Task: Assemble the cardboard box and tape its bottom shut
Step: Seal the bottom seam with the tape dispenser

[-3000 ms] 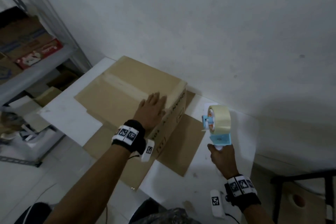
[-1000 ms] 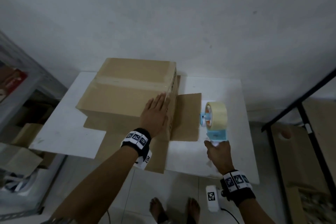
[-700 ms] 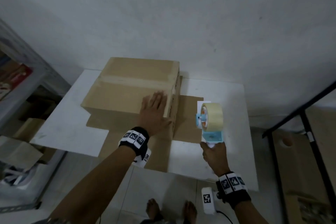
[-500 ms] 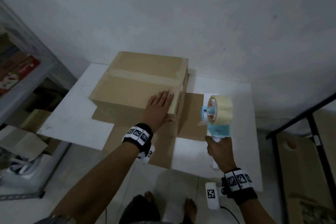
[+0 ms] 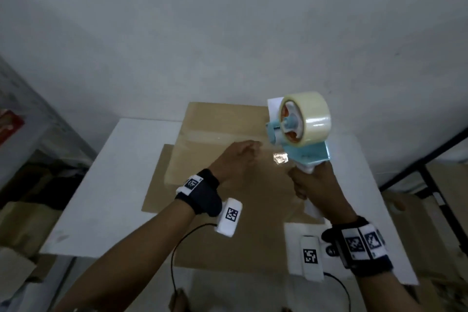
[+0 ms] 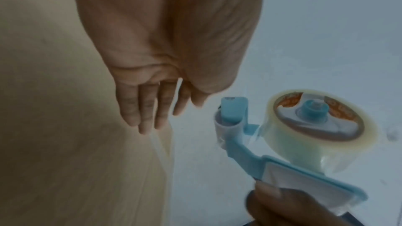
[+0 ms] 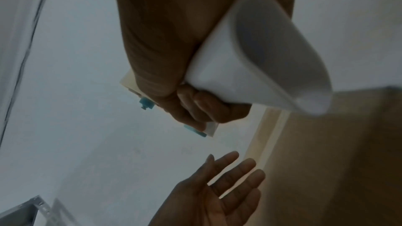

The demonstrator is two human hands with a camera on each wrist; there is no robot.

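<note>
The brown cardboard box (image 5: 215, 129) stands on the white table (image 5: 114, 185), and a strip of clear tape crosses its upper face. My left hand (image 5: 243, 152) hovers just above the box's right part, fingers straight and loose, holding nothing; the left wrist view shows those fingers (image 6: 147, 112) over the cardboard (image 6: 54, 126). My right hand (image 5: 311, 185) grips the white handle of the blue tape dispenser (image 5: 301, 124), raised above the box's right edge with its clear roll uppermost. The dispenser's front (image 6: 232, 111) sits close to my left fingertips. The right wrist view shows the gripped handle (image 7: 261, 57).
Flat cardboard sheets (image 5: 157, 185) lie under the box and overhang the table's near edge. A grey metal shelf (image 5: 15, 121) with cartons stands at left. A black frame (image 5: 430, 159) and more cartons stand at right. The wall is right behind the table.
My right hand has lifted the tape dispenser up and left, over the box's right edge. My left hand has come off the box top and now hovers near the dispenser's front.
</note>
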